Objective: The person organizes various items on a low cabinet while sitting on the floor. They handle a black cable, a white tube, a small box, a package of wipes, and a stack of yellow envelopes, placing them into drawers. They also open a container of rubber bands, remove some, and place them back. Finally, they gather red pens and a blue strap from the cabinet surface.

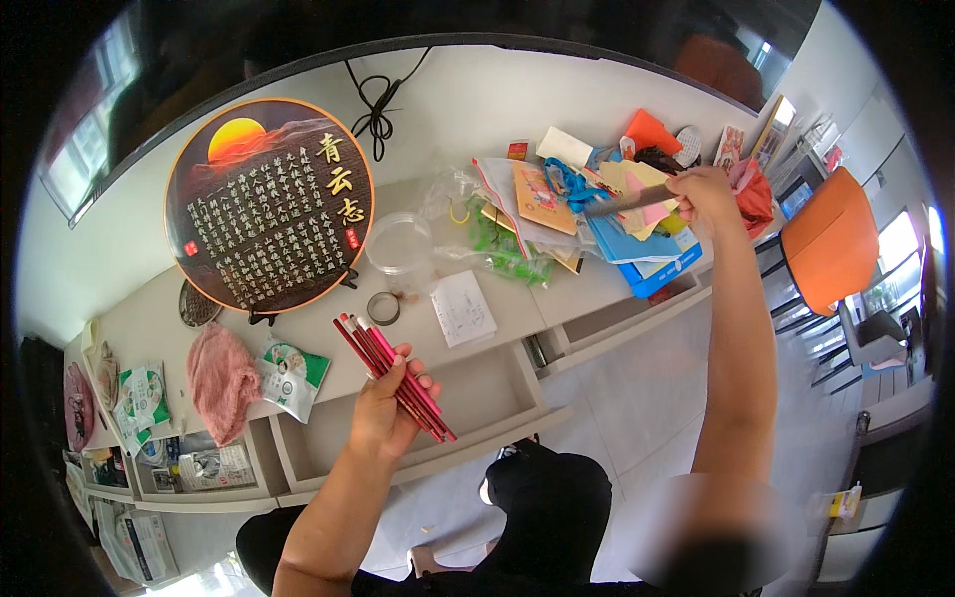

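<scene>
My left hand (pixel 383 406) is closed round a bundle of red and pink pencils (pixel 391 370), held slanting above the open middle drawer (pixel 477 393). Farther off to the right, my right hand (pixel 705 199) grips one end of a long, flat, dark grey thing (pixel 629 202), whose kind I cannot make out. It reaches leftward over a heap of papers and small goods. Beneath it are a blue flat box (pixel 657 261), pale paper slips (pixel 637 187) and a tangle of blue ribbon (pixel 569 186). An orange booklet (pixel 542 199) lies just left of these.
A round plaque (pixel 269 204) stands on the cabinet top at left. Near it lie a pink cloth (pixel 224 378) and a green-and-white packet (pixel 294 378). A clear round lid (pixel 398 244), a tape roll (pixel 383 308) and a written note (pixel 463 308) occupy the middle. An orange chair (pixel 828 244) stands right.
</scene>
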`<state>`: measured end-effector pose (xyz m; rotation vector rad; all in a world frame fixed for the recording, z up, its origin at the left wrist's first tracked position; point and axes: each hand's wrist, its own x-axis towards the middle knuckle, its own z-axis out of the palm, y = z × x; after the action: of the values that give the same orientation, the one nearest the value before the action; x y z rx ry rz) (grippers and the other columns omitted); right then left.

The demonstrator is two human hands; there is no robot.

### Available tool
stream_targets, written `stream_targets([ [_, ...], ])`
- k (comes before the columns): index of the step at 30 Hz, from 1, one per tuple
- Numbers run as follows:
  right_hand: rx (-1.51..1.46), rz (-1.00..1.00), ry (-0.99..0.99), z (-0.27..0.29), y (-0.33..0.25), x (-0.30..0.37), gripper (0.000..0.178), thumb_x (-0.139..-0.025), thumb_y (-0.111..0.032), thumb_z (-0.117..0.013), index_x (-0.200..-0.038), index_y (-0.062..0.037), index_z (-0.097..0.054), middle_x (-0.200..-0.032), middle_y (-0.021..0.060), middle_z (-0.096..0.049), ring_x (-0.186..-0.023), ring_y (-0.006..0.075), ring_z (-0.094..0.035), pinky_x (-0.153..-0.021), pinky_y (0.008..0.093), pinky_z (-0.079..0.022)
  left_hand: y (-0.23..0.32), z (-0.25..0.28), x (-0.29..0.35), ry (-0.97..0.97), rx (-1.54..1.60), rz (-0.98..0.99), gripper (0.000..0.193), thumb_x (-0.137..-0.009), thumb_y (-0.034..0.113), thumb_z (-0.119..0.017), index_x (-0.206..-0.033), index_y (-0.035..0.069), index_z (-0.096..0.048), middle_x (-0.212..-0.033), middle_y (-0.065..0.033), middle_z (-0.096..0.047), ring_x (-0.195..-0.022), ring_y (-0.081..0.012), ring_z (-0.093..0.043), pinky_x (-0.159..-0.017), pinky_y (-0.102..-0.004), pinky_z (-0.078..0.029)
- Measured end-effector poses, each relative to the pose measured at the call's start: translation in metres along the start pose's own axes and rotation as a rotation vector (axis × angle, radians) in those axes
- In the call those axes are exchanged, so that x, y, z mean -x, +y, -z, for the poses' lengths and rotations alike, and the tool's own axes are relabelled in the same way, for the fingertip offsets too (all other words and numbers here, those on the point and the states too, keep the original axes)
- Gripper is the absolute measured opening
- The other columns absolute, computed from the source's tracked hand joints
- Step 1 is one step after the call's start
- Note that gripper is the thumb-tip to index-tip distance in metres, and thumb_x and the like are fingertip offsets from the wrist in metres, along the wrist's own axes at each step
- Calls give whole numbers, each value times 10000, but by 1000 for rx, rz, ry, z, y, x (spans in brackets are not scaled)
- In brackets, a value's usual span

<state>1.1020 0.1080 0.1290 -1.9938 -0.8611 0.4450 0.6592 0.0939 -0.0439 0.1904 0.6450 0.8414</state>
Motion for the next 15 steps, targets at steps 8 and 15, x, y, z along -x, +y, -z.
stream_targets([
  [8, -576, -356, -304, -116, 61, 133, 221, -787, -186, -717, -886, -23, -605, -726, 37, -596, -584, 126, -575, -556, 262, -524, -6, -4, -4, -5, -47, 11, 188, -940, 191, -507, -1104, 100, -522, -872, -58, -602, -741, -197, -595, -728, -392, -539],
  [15, -717, -495, -442, -179, 104, 179, 243, -878, -158, -599, -1023, 35, -581, -939, 129, -633, -818, 227, -646, -693, 313, -539, -14, -7, -6, -37, -82, 2, 187, -949, 188, -485, -1112, 105, -519, -859, -58, -599, -721, -195, -583, -706, -397, -528],
])
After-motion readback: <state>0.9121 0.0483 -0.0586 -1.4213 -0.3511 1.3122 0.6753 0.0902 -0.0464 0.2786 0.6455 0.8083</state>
